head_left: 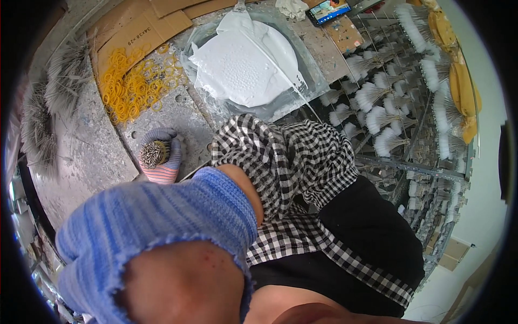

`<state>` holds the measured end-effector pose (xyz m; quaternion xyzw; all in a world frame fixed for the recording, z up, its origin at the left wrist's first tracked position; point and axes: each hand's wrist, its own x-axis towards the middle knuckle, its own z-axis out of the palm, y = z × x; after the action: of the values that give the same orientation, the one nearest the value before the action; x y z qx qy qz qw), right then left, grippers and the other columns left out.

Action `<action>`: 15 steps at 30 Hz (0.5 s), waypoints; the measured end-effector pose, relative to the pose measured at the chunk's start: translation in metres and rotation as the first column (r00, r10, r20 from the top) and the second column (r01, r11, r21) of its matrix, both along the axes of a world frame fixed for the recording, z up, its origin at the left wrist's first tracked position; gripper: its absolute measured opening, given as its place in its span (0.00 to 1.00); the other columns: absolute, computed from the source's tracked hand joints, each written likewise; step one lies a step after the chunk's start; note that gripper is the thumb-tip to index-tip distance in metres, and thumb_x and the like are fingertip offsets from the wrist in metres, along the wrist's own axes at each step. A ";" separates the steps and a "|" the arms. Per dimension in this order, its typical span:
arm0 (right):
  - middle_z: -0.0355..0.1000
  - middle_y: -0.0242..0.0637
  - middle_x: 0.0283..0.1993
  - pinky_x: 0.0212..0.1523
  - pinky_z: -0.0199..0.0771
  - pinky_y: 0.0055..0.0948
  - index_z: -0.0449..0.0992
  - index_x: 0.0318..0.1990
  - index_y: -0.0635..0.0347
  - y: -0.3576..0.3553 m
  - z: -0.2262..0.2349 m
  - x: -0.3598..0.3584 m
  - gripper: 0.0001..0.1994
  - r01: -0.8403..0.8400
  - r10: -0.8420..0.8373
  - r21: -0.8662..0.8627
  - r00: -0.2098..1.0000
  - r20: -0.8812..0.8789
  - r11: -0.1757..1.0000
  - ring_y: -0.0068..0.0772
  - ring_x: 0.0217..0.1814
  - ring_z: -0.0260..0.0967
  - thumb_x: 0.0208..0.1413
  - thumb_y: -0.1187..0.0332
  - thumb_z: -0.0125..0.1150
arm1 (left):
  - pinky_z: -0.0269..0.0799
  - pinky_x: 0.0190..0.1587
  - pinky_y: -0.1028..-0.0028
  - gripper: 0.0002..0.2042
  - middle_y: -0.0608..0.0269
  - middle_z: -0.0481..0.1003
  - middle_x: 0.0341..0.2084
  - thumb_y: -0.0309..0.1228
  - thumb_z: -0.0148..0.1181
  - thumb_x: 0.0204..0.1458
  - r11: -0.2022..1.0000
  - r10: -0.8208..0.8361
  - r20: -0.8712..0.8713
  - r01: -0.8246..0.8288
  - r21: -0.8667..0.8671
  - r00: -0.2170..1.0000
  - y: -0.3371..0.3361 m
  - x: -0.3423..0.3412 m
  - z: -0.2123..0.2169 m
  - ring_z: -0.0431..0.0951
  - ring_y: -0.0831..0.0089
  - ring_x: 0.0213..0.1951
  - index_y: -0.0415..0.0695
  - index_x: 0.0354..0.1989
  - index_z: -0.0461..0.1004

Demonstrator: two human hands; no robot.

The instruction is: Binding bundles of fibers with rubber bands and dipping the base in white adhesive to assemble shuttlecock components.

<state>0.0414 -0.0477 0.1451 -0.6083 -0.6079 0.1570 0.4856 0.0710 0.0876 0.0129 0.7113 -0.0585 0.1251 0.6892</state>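
My left hand [171, 162], in a striped knit glove with a pink-orange cuff, is closed around a bundle of thin rods [155, 153]. Seen end-on, the bundle shows many pale and dark tips, with a strip of yellow at its edge. It is held over the grey-spattered work board, near the loose pile of yellow rubber bands [127, 89]. A blue knitted sleeve [156, 216] covers my bent arm and hides what lies under it. My right hand does not show.
Beyond my knees, under a checked cloth [280, 156], a wide basin holds white paste [243, 67], a thin rod lying across it. Bundles of grey wires [40, 124] stand at left. Racks of fanned, white-tipped wires [380, 119] fill the right. A phone [328, 12] lies far right.
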 end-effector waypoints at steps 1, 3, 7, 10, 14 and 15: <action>0.72 0.42 0.50 0.61 0.70 0.38 0.71 0.56 0.53 0.001 0.003 0.000 0.21 -0.006 0.006 0.004 1.000 0.004 1.000 0.39 0.53 0.71 0.58 0.55 0.60 | 0.74 0.49 0.72 0.09 0.54 0.79 0.38 0.16 0.63 0.50 1.000 0.006 -0.005 -0.005 0.016 1.000 0.001 -0.002 0.000 0.78 0.72 0.42 0.40 0.38 0.73; 0.72 0.43 0.50 0.61 0.70 0.38 0.71 0.56 0.53 0.002 0.009 0.004 0.21 -0.020 0.020 0.012 1.000 0.018 1.000 0.39 0.53 0.71 0.58 0.55 0.60 | 0.74 0.48 0.72 0.09 0.54 0.79 0.37 0.16 0.63 0.50 0.999 0.018 -0.010 -0.017 0.049 1.000 0.003 -0.005 -0.002 0.78 0.72 0.42 0.40 0.38 0.73; 0.73 0.43 0.48 0.60 0.70 0.38 0.71 0.56 0.53 0.000 0.020 0.006 0.21 -0.029 0.029 0.013 0.999 0.018 0.999 0.40 0.52 0.72 0.58 0.56 0.60 | 0.74 0.48 0.73 0.09 0.55 0.79 0.37 0.17 0.64 0.50 0.995 0.026 -0.045 -0.022 0.099 0.999 0.003 -0.001 -0.004 0.78 0.73 0.42 0.40 0.37 0.73; 0.73 0.43 0.47 0.60 0.71 0.38 0.71 0.56 0.53 -0.004 0.030 0.011 0.21 -0.037 0.037 0.003 0.999 0.026 0.999 0.40 0.51 0.72 0.58 0.56 0.59 | 0.74 0.49 0.72 0.10 0.55 0.78 0.37 0.16 0.64 0.50 1.000 0.004 0.016 -0.005 0.015 1.000 -0.006 0.007 -0.008 0.78 0.72 0.43 0.40 0.38 0.73; 0.74 0.43 0.46 0.60 0.71 0.37 0.72 0.56 0.53 -0.015 0.040 0.013 0.21 -0.027 0.027 -0.019 0.999 0.040 0.999 0.41 0.51 0.73 0.58 0.56 0.59 | 0.73 0.52 0.69 0.12 0.54 0.78 0.41 0.13 0.62 0.49 0.999 -0.040 0.046 0.041 -0.025 0.998 -0.005 0.008 0.002 0.78 0.68 0.45 0.39 0.41 0.72; 0.74 0.43 0.46 0.60 0.71 0.37 0.72 0.56 0.53 -0.017 0.042 0.013 0.21 -0.026 0.027 -0.022 0.999 0.044 0.999 0.41 0.50 0.73 0.58 0.56 0.59 | 0.74 0.51 0.70 0.12 0.56 0.77 0.40 0.13 0.62 0.49 1.000 -0.024 0.029 0.023 0.009 0.999 -0.004 0.008 0.005 0.78 0.70 0.44 0.40 0.40 0.72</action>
<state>0.0548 -0.0651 0.1871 -0.6087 -0.6248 0.1561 0.4634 0.0788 0.0831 0.0176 0.7115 -0.0774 0.1270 0.6868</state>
